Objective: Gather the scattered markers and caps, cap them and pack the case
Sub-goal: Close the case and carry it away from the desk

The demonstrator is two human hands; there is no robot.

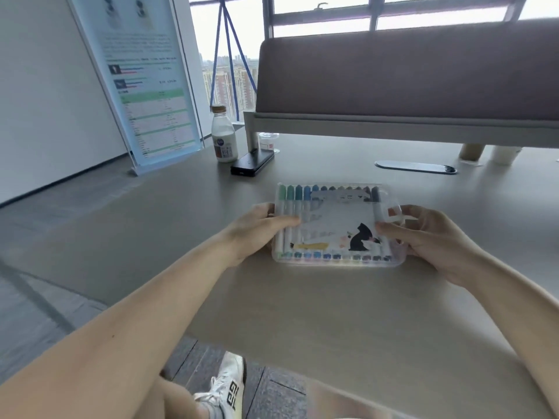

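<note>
A clear plastic marker case (335,216) lies flat on the table, lid down, with a cat picture showing through it. A row of capped markers (317,190) in greens and blues fills it; their ends show along both long edges. My left hand (257,231) grips the case's left side, thumb pressed on the lid. My right hand (429,237) holds the right side by the case's handle, thumb on the lid. I see no loose markers or caps on the table.
A milk bottle (223,137), a black power bank (252,164) and an acrylic sign stand (145,86) sit at the far left of the table (332,313). A grey divider panel (408,74) crosses the back, with a cable grommet (416,167) and paper cups (503,154) beneath it.
</note>
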